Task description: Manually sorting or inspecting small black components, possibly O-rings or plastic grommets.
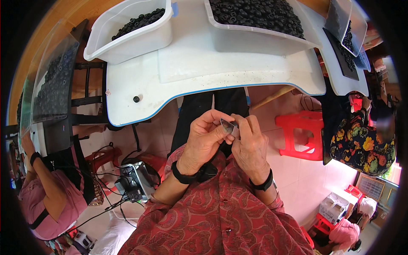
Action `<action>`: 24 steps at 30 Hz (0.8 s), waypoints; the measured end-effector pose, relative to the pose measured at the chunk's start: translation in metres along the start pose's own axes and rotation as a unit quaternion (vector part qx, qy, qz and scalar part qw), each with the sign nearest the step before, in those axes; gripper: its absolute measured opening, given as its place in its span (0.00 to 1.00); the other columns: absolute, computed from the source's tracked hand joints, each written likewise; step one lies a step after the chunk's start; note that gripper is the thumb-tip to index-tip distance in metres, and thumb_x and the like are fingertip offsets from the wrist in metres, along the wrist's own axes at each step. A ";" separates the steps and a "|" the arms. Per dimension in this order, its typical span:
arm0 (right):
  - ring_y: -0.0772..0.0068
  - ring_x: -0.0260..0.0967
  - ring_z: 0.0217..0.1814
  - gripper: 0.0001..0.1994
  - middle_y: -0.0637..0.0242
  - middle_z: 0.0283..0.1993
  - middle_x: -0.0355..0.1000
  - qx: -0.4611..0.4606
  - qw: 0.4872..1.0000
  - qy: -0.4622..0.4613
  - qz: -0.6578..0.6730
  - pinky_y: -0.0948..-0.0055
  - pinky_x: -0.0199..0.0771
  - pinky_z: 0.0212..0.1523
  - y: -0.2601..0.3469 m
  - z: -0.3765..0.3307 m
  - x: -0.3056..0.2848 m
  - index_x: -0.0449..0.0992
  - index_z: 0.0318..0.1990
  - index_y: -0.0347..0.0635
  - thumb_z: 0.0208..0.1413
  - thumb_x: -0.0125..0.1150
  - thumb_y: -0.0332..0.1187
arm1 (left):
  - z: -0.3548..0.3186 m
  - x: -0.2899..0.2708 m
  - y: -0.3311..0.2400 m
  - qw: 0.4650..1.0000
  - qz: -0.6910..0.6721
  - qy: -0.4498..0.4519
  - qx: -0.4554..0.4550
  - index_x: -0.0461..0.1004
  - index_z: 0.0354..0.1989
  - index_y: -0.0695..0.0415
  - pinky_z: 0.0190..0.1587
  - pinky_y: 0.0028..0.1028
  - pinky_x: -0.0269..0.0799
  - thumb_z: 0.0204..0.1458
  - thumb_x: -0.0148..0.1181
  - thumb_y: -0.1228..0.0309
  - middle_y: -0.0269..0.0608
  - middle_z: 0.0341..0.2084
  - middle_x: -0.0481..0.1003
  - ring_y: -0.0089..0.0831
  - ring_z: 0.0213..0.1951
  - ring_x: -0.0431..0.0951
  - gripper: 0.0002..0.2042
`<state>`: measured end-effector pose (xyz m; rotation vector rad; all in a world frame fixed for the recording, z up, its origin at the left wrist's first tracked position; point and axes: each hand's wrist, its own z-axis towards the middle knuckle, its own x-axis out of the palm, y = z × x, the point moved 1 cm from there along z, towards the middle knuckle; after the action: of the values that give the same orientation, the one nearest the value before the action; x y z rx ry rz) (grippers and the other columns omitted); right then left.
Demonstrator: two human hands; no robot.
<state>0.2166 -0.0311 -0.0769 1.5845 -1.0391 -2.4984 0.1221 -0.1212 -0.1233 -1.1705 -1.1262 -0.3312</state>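
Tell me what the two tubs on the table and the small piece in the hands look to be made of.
Left tub and right tub: likely plastic, milky and translucent, their dark contents showing faintly through the walls. The small piece, pinched between the left hand and right hand: grey with a dull sheen, possibly metal or glossy plastic; too small to tell.

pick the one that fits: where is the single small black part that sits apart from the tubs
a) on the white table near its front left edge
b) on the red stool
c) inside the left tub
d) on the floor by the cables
a: the lone small black part rests on the bare white table, in front of the left white tub and close to the table's blue-edged rim.
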 end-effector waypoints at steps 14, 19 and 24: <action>0.53 0.70 0.27 0.09 0.55 0.33 0.69 0.037 0.996 -0.030 0.073 0.61 0.71 0.29 -0.037 0.000 0.016 0.74 0.42 0.37 0.53 0.56 0.21 | -0.001 0.009 -0.008 0.999 0.032 0.010 0.002 0.71 0.39 0.64 0.28 0.21 0.73 0.55 0.59 0.80 0.40 0.27 0.75 0.24 0.25 0.75 0.05; 0.76 0.68 0.29 0.11 0.65 0.33 0.70 0.142 0.928 0.004 0.345 0.76 0.68 0.31 -0.018 -0.005 0.006 0.74 0.47 0.37 0.57 0.55 0.21 | 0.001 -0.003 -0.002 0.999 0.011 -0.046 0.001 0.72 0.39 0.62 0.28 0.20 0.73 0.56 0.59 0.78 0.38 0.26 0.75 0.22 0.26 0.76 0.05; 0.84 0.65 0.31 0.13 0.69 0.35 0.69 0.118 0.882 0.004 0.457 0.84 0.65 0.31 -0.013 -0.002 0.005 0.75 0.49 0.37 0.56 0.60 0.21 | 0.003 -0.003 0.000 0.997 0.026 -0.074 0.004 0.73 0.38 0.62 0.28 0.19 0.73 0.56 0.59 0.77 0.37 0.26 0.76 0.21 0.26 0.76 0.04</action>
<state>0.2203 -0.0241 -0.0881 0.7868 -1.6300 -1.7438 0.1186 -0.1196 -0.1259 -1.2308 -1.2217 -0.2021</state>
